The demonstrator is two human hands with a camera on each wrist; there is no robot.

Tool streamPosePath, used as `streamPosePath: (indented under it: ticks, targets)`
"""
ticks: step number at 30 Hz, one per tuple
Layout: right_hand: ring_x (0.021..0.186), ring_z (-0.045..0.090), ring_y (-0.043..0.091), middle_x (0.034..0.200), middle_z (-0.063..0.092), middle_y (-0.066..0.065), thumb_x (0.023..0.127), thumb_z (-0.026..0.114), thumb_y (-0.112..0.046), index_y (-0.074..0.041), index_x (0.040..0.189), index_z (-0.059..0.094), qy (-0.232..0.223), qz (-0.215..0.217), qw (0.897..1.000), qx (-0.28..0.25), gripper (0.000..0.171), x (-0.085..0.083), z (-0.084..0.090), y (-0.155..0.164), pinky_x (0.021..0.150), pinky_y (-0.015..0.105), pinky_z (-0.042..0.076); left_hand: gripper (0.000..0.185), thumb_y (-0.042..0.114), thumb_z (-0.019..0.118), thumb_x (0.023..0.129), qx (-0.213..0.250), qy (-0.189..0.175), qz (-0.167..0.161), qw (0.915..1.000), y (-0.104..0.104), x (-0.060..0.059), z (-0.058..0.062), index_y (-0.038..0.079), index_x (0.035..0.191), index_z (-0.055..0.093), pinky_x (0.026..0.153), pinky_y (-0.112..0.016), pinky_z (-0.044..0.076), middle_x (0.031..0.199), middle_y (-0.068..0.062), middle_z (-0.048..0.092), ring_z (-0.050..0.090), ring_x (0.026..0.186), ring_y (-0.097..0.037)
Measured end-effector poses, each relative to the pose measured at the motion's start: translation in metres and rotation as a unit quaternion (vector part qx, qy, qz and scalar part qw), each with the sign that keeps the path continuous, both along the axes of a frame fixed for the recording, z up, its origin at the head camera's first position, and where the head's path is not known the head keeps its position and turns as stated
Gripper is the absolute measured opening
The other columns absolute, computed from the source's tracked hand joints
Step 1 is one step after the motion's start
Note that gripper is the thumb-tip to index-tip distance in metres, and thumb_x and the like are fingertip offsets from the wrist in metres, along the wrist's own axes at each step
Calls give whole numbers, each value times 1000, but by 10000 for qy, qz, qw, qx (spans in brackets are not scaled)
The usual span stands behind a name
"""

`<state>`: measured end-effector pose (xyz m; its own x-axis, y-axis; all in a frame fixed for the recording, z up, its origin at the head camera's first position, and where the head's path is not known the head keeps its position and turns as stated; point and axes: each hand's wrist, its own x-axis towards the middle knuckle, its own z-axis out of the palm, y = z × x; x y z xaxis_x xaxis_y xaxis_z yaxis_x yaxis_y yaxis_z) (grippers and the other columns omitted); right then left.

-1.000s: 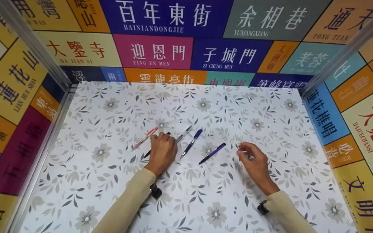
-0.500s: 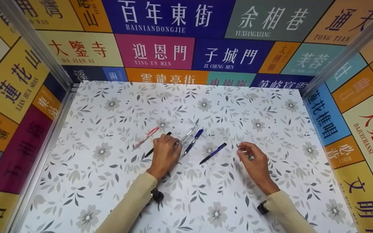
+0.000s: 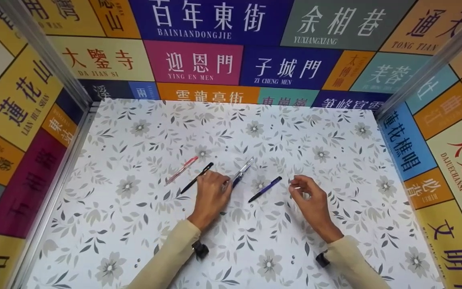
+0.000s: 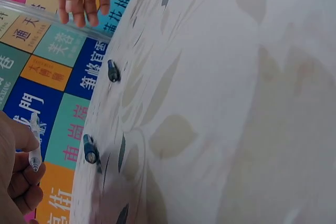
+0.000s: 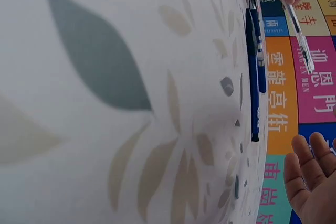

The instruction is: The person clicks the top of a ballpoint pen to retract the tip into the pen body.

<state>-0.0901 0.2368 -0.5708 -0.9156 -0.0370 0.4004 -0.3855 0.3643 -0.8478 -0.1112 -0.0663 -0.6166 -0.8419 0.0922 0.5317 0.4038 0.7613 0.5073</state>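
Several pens lie on the flower-patterned tabletop (image 3: 134, 224). My left hand (image 3: 223, 185) pinches a clear pen (image 3: 242, 171) and holds it just off the surface, over a blue-capped pen (image 3: 236, 182). The clear pen (image 4: 34, 148) shows between my left fingers (image 4: 21, 179) in the left wrist view. A black pen (image 3: 196, 183) and a red pen (image 3: 181, 170) lie left of that hand. A dark blue pen (image 3: 264, 189) lies between the hands. My right hand (image 3: 297, 185) hovers right of it, fingers loosely curled and holding nothing.
Walls of coloured sign panels (image 3: 215, 24) enclose the table on three sides, with metal posts (image 3: 42, 48) at the back corners. In the right wrist view the dark blue pen (image 5: 254, 82) lies close by, with my right fingers (image 5: 310, 182) just off it.
My left hand has taken up the clear pen and carried it right, over the blue-capped pen. The black pen it covered now shows. The right hand has barely shifted.
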Motion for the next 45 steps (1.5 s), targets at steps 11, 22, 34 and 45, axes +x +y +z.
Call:
streamPosePath:
  ticks: [11, 22, 34, 45]
  targets:
    - [95, 73, 45, 111, 74, 30, 92, 74, 20, 12, 128, 68, 262, 306, 9992, 77, 37, 1, 2, -11, 87, 31, 60, 8, 14, 81, 96, 514, 207, -272, 9981, 15, 10, 10, 6, 94, 80, 83, -46, 42, 91, -2, 75, 65, 93, -25]
    - [104, 75, 29, 116, 76, 21, 96, 76, 13, 2, 137, 67, 434, 704, 9965, -103, 44, -7, -14, -9, 92, 29, 59, 6, 9, 84, 94, 1030, 175, -523, 9931, 29, 20, 22, 7, 100, 82, 84, -43, 43, 93, 0, 75, 66, 96, -22]
    - [107, 74, 31, 119, 73, 27, 98, 72, 14, 4, 143, 62, 108, 861, 9943, -614, 47, -3, 1, -25, 95, 25, 57, 5, 8, 83, 95, 1336, 220, -752, 9879, 39, 30, 32, 10, 99, 81, 83, -41, 44, 93, 2, 74, 65, 94, -20]
    - [109, 73, 21, 121, 73, 24, 103, 69, 8, 4, 144, 60, -163, 990, 9920, -771, 43, -1, 17, -37, 96, 28, 57, 6, 7, 82, 96, 1778, 315, -853, 9799, 43, 37, 42, 9, 101, 82, 85, -42, 46, 97, 3, 76, 65, 97, -20]
